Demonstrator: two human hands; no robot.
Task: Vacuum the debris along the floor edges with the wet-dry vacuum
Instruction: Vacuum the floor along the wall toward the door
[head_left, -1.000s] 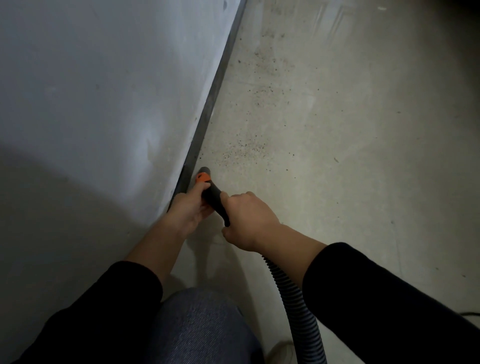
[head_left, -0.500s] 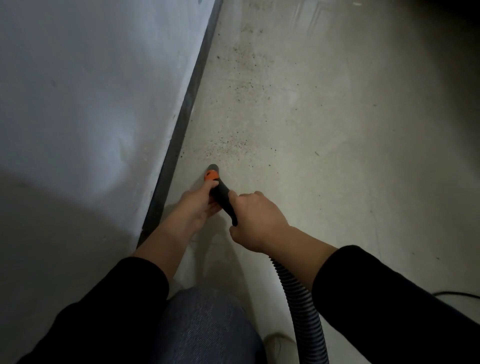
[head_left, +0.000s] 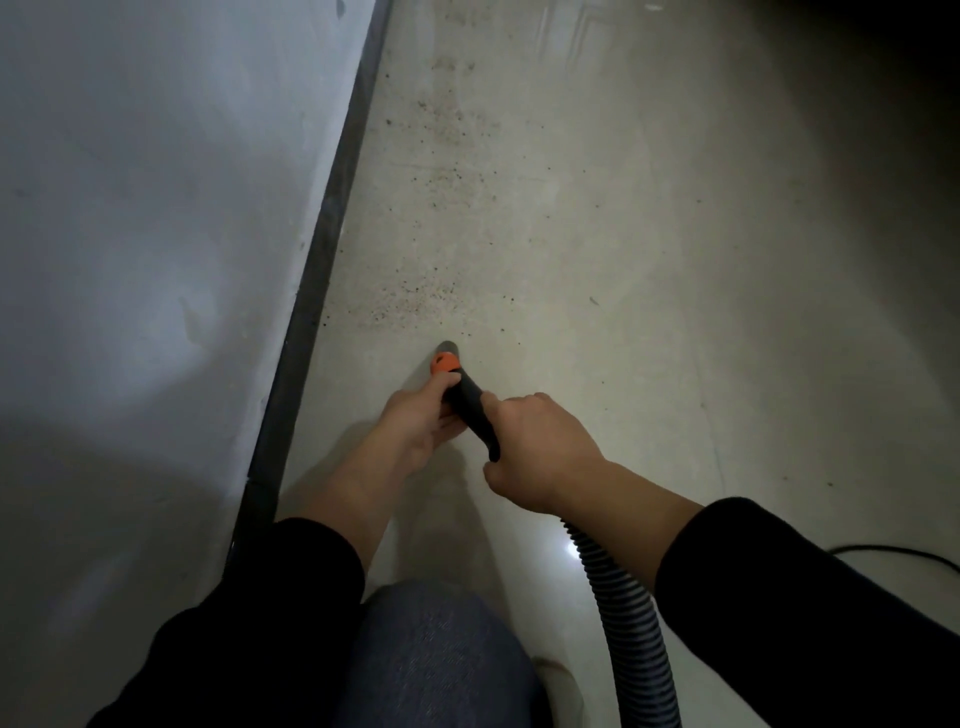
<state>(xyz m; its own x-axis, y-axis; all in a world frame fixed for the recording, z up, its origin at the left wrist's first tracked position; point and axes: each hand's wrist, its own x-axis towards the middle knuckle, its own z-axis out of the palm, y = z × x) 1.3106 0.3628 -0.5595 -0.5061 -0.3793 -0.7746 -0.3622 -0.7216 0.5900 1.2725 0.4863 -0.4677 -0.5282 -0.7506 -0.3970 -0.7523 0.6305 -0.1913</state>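
**A:** From the head view, what are the two hands doing?

**B:** Both are on the vacuum nozzle (head_left: 467, 410), a black tube with an orange collar (head_left: 443, 364) near its tip. The left hand (head_left: 415, 431) grips it from the wall side, just behind the collar, with its fingers curled round the underside. The right hand (head_left: 540, 452) is wrapped round the rear end of the tube, knuckles up.

**A:** And where is the nozzle itself?

**B:** Its tip is down on the pale floor (head_left: 649, 260), a little out from the dark baseboard (head_left: 332, 208) at the foot of the grey wall (head_left: 156, 208). It points away from the person.

**A:** Any debris in sight?

**B:** Yes, a scatter of dark specks (head_left: 410, 306) lies just ahead of the tip, between it and the baseboard. More specks run further up the floor along the same edge.

**A:** What about the hose?

**B:** The ribbed grey hose (head_left: 626, 618) comes out from under the right wrist and runs off the bottom of the view. It passes between the right sleeve (head_left: 779, 623) and a knee in blue denim (head_left: 436, 660).

**A:** Anything else?

**B:** A thin black cable (head_left: 893, 553) lies on the floor at the right edge, and part of a light shoe (head_left: 558, 686) shows beside the knee
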